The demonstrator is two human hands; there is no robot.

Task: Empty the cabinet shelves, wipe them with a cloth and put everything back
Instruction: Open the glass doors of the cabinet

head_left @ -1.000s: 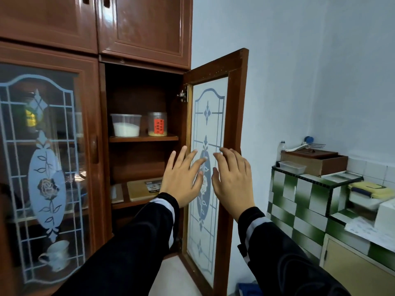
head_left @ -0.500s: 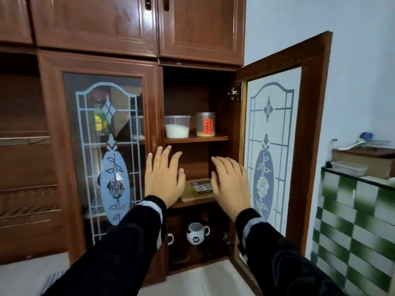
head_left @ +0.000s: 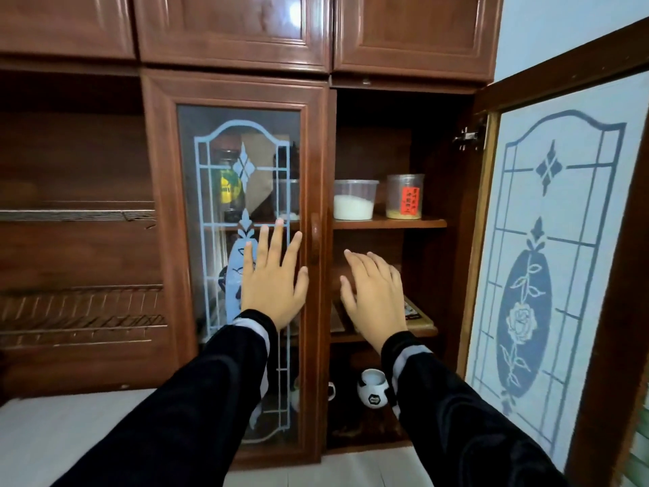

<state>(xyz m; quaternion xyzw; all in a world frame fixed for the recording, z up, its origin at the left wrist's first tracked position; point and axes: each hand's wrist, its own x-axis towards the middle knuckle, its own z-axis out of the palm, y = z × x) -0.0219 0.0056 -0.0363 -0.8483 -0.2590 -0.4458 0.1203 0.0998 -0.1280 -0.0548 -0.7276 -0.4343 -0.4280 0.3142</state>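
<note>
The brown wooden cabinet has its right glass door (head_left: 562, 240) swung open and its left glass door (head_left: 242, 191) closed. On the upper shelf (head_left: 389, 223) stand a clear tub of white powder (head_left: 354, 204) and a clear jar with a red label (head_left: 404, 201). A flat board (head_left: 416, 312) lies on the middle shelf, partly hidden by my right hand (head_left: 374, 295). A white mug (head_left: 373, 387) sits at the bottom. My left hand (head_left: 274, 279) is held flat, fingers spread, in front of the closed door. Both hands hold nothing.
Behind the closed door's glass stand a yellow-labelled jar (head_left: 230, 191) and other containers. To the left is an open bay with wire racks (head_left: 80, 311). Closed upper cupboards (head_left: 231, 26) run along the top. A white counter (head_left: 70, 430) lies at lower left.
The view has swung left, so the cabinet interior now sits centre and the tiled counter has left the frame. Both hands stay raised and spread, now in front of the left door and the shelves.
</note>
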